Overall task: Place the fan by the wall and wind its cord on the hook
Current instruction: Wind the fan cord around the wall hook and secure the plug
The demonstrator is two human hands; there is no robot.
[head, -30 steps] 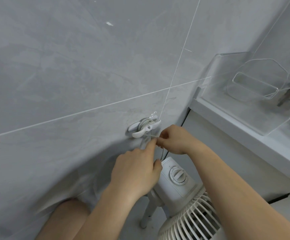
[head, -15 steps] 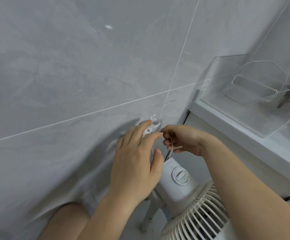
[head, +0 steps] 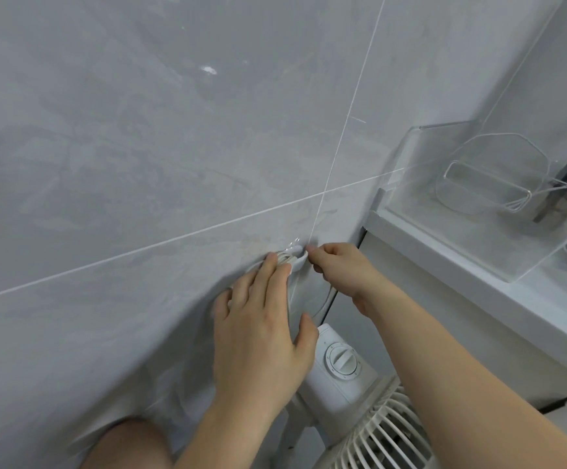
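Note:
A white fan (head: 343, 377) with a round dial stands against the grey tiled wall, its grille at the bottom edge. Above it a white hook (head: 298, 257) on the wall carries several turns of white cord (head: 283, 257). My left hand (head: 261, 336) lies flat with straight fingers, fingertips pressing on the wound cord and covering the hook's left part. My right hand (head: 341, 269) pinches the cord at the hook's right end; a loop of cord (head: 327, 299) hangs below it.
A white counter ledge (head: 471, 265) runs along the right, carrying a clear acrylic stand (head: 478, 184) and white cables at the far right edge. My knee (head: 129, 445) shows at the bottom left, close to the wall.
My right hand rose from below the hook to its right end with the cord. My left hand stayed over the hook, its fingers now flatter on the coil.

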